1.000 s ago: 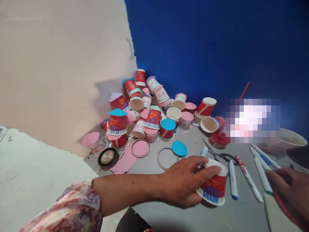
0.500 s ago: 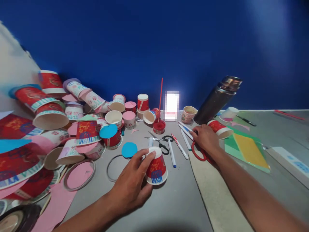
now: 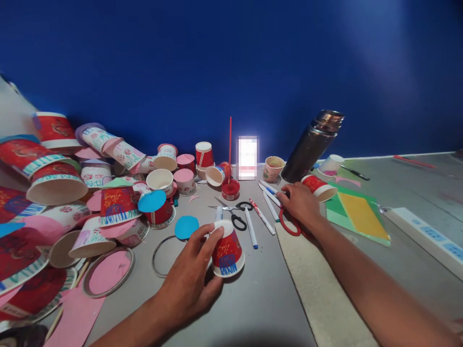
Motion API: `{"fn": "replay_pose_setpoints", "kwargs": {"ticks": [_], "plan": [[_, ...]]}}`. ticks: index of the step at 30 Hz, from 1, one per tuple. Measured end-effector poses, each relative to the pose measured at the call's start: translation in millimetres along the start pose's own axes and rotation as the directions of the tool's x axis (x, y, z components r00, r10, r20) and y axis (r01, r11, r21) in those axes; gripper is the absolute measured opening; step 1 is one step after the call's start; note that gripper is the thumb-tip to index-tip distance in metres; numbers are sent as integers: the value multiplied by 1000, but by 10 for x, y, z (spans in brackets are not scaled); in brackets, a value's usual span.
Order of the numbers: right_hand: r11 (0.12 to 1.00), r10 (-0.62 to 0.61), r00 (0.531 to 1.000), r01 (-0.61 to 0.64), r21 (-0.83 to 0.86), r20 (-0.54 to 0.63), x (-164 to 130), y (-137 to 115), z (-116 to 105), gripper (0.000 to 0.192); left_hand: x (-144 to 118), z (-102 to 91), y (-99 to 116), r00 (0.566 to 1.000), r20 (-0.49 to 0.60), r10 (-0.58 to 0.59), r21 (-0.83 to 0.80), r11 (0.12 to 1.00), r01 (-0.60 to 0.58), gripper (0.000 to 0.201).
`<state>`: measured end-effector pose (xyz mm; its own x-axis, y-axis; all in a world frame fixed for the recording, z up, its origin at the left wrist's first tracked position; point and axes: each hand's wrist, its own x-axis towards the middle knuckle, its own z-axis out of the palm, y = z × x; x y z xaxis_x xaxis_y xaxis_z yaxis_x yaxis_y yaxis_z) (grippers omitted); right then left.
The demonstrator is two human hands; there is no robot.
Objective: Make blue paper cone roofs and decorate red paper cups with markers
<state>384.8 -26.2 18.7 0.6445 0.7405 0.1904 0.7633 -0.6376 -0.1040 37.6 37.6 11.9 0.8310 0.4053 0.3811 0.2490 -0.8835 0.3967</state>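
My left hand (image 3: pixel 193 274) grips a red paper cup (image 3: pixel 229 250) with blue marker strokes near its rim; the cup stands upside down on the grey table. My right hand (image 3: pixel 302 202) reaches over the red scissor handles (image 3: pixel 290 222), its fingers closed at the end of a white marker (image 3: pixel 267 187). That marker lies among others, including a white marker with a blue end (image 3: pixel 251 229) and a red-and-white one (image 3: pixel 262 217). Black-handled scissors (image 3: pixel 238 221) lie open behind the cup. A blue paper disc (image 3: pixel 187 226) and a grey ring (image 3: pixel 155 258) are left of it.
Decorated paper cups (image 3: pixel 115 202) pile up on the left. A dark flask (image 3: pixel 307 149) leans near the blue wall, beside a patterned cup (image 3: pixel 274 168). A red pot with a stick (image 3: pixel 230 190) stands behind the scissors. Coloured sheets (image 3: pixel 358 217) and a power strip (image 3: pixel 427 236) lie right.
The view has turned slightly right, so everything sits further left in the picture. Both hands keep nearly the same places against the cup and the markers.
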Motion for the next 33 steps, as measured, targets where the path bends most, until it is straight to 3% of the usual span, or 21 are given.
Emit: {"fn": "replay_pose_setpoints", "kwargs": {"ticks": [8,17,33], "plan": [[995,-101,993,102,-20,59,-104,-59,-1,30,27,-25,20,1000,15,-6,-4,1000,6,84],[992,-118,991,121,-37,65,-113,-60,27,25,20,-26,32,1000,20,-16,-30,999,16,84],[995,-28,1000,28,93,-2,-143,-86,-46,27,56,-34,62,1000,8,23,-59,998,-23,92]]}}
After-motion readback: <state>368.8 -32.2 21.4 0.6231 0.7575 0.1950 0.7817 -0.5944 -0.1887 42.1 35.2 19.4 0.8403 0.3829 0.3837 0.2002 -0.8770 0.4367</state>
